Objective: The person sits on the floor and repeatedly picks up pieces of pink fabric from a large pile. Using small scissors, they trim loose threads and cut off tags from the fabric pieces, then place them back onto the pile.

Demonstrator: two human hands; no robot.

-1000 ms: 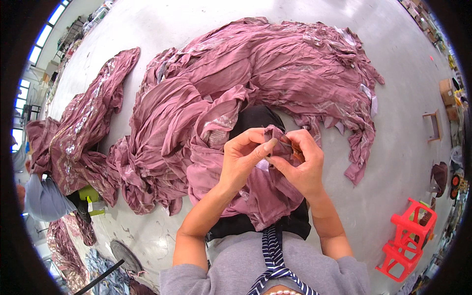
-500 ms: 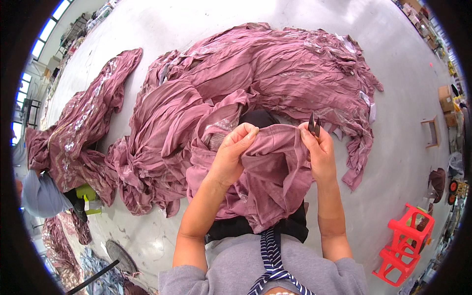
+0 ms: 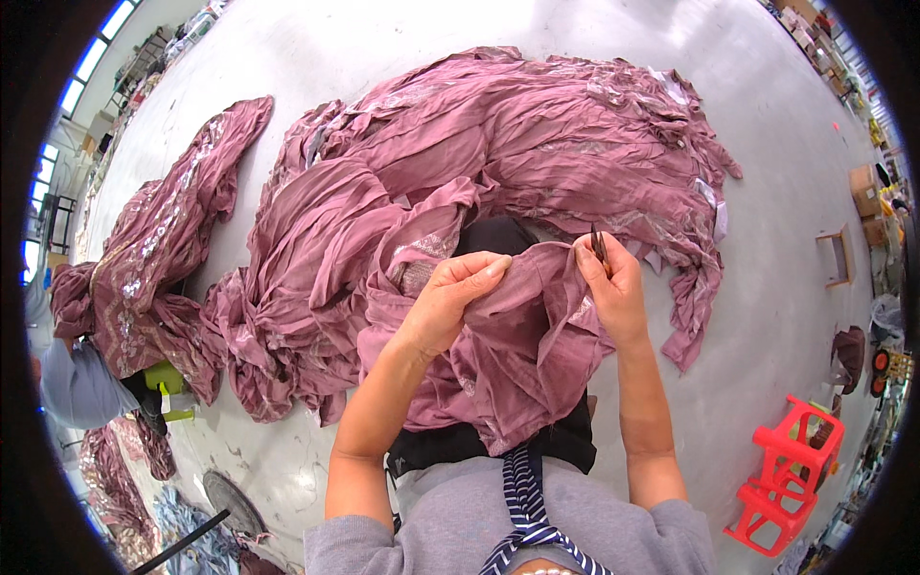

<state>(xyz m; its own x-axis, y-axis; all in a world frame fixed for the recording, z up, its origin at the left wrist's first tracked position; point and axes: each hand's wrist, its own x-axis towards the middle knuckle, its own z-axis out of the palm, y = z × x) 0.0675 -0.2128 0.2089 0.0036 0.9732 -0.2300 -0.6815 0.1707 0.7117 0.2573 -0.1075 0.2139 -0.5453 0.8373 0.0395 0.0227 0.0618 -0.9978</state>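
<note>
The creased mauve cloth (image 3: 522, 335), patterned silver in patches, stretched between your left hand (image 3: 448, 297) and right hand (image 3: 618, 292), thumb and fingers pinched together on its crosswise edge, and draped below them toward you. Between your right fingers, dark snips (image 3: 600, 249) pointed lengthwise away from you, blades seemingly closer together than half a second earlier.

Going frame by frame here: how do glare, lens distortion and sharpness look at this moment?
Head view, top: glare whitens the grey floor; head view, left: the windows look blown out; head view, rim: strong fisheye bending, black corners, a bluish fringe; head view, centre: the left hand, right hand and mauve fabric look fairly sharp.
</note>
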